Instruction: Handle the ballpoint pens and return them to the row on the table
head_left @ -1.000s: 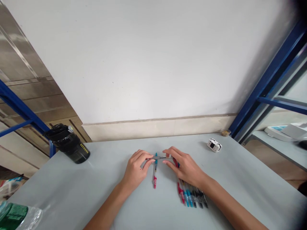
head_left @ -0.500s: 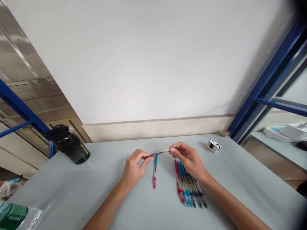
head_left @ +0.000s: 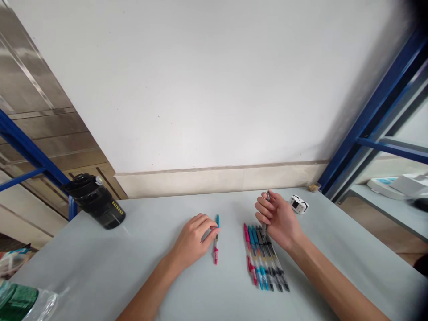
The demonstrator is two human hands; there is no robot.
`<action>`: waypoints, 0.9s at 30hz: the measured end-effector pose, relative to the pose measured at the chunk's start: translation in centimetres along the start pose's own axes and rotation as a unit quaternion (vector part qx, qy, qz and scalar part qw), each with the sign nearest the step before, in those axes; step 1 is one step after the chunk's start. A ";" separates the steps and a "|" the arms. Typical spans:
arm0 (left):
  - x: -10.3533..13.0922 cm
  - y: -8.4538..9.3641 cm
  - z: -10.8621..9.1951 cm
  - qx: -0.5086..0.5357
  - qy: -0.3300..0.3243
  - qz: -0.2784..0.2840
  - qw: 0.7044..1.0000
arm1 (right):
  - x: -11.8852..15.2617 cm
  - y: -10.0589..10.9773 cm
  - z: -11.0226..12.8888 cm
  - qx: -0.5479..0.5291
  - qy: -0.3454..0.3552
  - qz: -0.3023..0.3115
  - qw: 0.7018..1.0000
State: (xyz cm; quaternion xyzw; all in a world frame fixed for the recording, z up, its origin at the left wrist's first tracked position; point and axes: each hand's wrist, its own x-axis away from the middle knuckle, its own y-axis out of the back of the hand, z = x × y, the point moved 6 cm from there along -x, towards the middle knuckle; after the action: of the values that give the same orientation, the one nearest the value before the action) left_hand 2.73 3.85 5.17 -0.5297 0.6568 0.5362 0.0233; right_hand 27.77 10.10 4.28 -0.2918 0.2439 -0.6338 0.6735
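- head view: your right hand (head_left: 279, 218) has its grip clamped on a dark pen (head_left: 266, 213), held above the row of pens (head_left: 264, 258) on the surface (head_left: 133, 258).
- your left hand (head_left: 195, 236) rests with loosely curled fingers touching the blue-and-red pen (head_left: 216, 240), which lies flat; grip not closed on it.

Setting: plain workroom or storage-type interior. Evidence: bare grey counter (head_left: 100, 267) against an unadorned white wall (head_left: 200, 89) with beige skirting; blue metal racking (head_left: 374, 116) at both sides; wood-panelled surface at left; black drinking bottle (head_left: 95, 200); row of pens (head_left: 264, 263).
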 end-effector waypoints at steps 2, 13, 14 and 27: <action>0.1 -0.2 0.0 -0.002 -0.002 0.008 1.000 | 0.0 0.6 0.3 -0.041 -0.019 -0.020 0.999; 0.0 -0.3 -0.2 -0.007 -0.005 0.018 1.000 | 0.4 0.8 0.7 -0.083 -0.024 -0.028 0.996; 0.0 -0.3 -0.1 -0.005 -0.003 0.021 1.000 | 0.4 0.8 0.7 -0.079 -0.025 -0.028 0.996; 1.1 -2.0 0.8 -0.004 0.049 0.076 0.996 | 0.7 -0.7 2.8 0.187 0.166 -0.004 0.968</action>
State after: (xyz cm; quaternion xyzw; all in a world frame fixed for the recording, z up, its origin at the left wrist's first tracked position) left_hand 3.24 3.97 2.78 -0.5042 0.6931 0.5126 -0.0515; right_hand 29.31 9.65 6.79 -0.0517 0.2283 -0.7106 0.6635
